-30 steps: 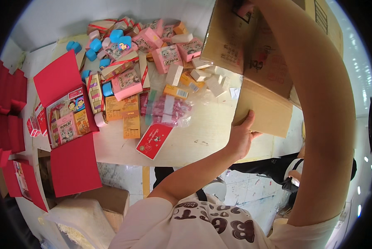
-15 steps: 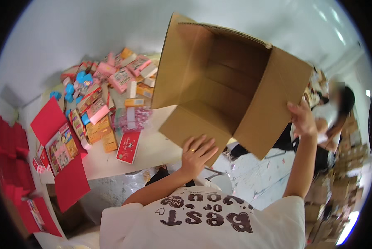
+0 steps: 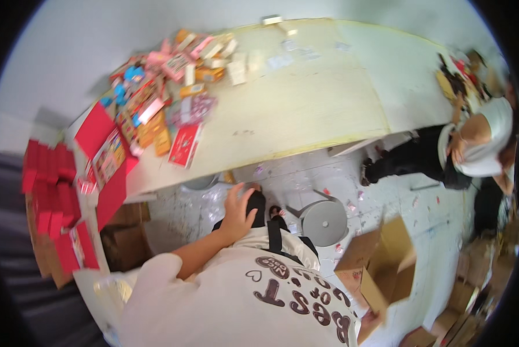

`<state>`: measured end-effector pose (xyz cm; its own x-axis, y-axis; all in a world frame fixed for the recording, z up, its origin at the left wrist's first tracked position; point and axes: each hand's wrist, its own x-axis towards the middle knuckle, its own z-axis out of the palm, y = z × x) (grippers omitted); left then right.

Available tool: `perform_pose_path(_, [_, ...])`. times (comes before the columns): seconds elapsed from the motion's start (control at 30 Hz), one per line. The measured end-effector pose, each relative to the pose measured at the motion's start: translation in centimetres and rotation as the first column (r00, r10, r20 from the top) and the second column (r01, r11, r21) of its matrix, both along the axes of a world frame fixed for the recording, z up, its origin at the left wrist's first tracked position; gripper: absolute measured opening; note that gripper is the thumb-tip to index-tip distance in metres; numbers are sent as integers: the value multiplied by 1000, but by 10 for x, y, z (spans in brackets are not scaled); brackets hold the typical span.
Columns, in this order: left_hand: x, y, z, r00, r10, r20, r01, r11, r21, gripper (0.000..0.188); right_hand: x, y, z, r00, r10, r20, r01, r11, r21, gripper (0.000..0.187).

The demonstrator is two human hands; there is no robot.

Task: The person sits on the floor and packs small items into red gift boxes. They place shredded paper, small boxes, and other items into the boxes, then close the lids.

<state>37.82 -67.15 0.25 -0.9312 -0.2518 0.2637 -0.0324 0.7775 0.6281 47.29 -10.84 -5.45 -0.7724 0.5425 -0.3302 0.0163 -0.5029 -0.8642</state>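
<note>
My left hand (image 3: 236, 213) hangs in front of the table's near edge, fingers spread, holding nothing. Down at my right side, my right hand (image 3: 373, 318) grips a flap of an open brown cardboard box (image 3: 356, 263); most of that hand is hidden by my shirt and the box. The box is tilted, and the part of its inside that shows holds nothing. On the table (image 3: 305, 98), a red flat box (image 3: 185, 146) lies near the front edge, beside a heap of small pink, orange and white packages (image 3: 175, 66). An open red gift box (image 3: 115, 188) with packages inside stands at the left corner.
A grey round stool (image 3: 324, 222) stands on the littered floor, just beyond the cardboard box. Stacked red boxes (image 3: 48, 185) are at far left. Another person (image 3: 485, 136) stands at the table's right end. More cardboard cartons (image 3: 464, 289) pile up at lower right.
The cardboard box has swung from above the table down to my right side, in my right hand. My left hand has let go of its flap and moved slightly left.
</note>
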Motion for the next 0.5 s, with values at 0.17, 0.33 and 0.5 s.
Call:
perform_pose_path(0.17, [21, 6, 16, 996, -8, 90, 12, 999, -46, 50, -13, -26, -94, 944, 166, 287, -156, 986, -58, 26])
perform_pose_path(0.33, [55, -24, 25, 973, 224, -62, -227, 972, -57, 36, -68, -45, -195, 722, 448, 527, -436, 886, -157, 29])
perform_pose_path(0.5, [83, -105, 59, 807, 482, -340, -549, 825, -132, 32, -177, -23, -306, 511, 796, 325, -752, 597, -279, 32])
